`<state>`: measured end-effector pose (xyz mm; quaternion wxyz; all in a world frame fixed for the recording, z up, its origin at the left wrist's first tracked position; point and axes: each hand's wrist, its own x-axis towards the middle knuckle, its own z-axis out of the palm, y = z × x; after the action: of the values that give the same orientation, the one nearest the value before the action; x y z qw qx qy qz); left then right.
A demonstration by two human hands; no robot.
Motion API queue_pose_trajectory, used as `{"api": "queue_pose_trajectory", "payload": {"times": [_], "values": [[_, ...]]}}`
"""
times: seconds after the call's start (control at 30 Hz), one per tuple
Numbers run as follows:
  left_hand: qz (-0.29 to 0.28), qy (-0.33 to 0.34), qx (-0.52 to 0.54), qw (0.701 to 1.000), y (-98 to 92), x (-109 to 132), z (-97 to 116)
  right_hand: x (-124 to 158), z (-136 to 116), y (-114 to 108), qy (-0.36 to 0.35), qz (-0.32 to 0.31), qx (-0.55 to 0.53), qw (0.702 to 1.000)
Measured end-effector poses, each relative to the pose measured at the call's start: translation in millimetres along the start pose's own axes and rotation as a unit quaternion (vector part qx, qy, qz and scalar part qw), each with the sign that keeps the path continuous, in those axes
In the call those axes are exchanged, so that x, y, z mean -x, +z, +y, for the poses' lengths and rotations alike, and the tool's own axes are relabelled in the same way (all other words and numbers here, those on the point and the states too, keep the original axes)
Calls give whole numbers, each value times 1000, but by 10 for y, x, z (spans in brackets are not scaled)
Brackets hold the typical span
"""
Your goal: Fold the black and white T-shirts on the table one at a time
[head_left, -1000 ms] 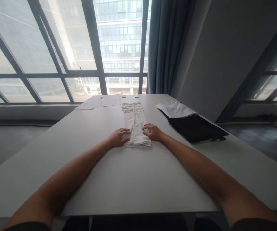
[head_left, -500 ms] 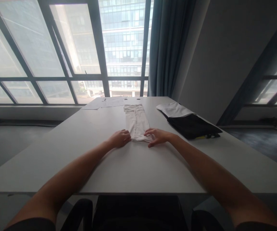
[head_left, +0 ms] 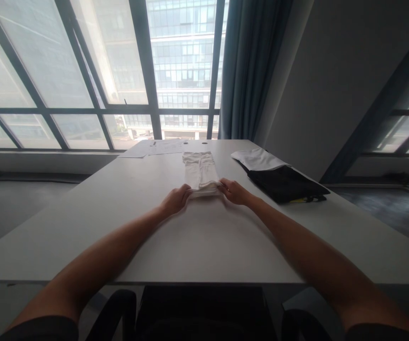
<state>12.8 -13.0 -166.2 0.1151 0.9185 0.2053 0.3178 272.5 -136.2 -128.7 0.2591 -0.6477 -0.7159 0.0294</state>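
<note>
A long, narrow folded white garment (head_left: 200,171) lies lengthwise on the white table (head_left: 204,237), running away from me. My left hand (head_left: 176,199) pinches its near left corner and my right hand (head_left: 233,191) pinches its near right corner. Both hands hold the near end raised a little off the table and folded over toward the far end. The fingers of both hands are closed on the cloth.
A stack of folded clothes, white (head_left: 259,159) on top of black (head_left: 286,184), lies at the right of the table. Sheets of paper (head_left: 154,148) rest at the far edge near the window. A dark chair (head_left: 204,312) shows below the near table edge.
Both hands went from resting beside the garment's near end to gripping its corners, then lifted that end and carried it away from me, shortening the garment.
</note>
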Motion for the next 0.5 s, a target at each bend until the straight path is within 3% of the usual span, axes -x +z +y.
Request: {"api": "queue_pose_trajectory", "payload": {"times": [0.13, 0.2, 0.27, 0.37, 0.5], "values": [[8, -4, 29, 1000, -12, 6, 47, 21, -15, -21, -35, -111, -43, 992], [6, -3, 39, 999, -26, 2, 52, 25, -36, -13, -71, -134, -29, 988], [-2, -2, 54, 999, -40, -4, 34, 19, -38, 10, -106, -107, -14, 989], [-57, 28, 87, 994, -52, -15, -31, 2, 9, 48, -134, -60, -37, 988], [-95, 98, 87, 987, -29, -30, -128, -8, 95, 70, -104, -39, -73, 991]]}}
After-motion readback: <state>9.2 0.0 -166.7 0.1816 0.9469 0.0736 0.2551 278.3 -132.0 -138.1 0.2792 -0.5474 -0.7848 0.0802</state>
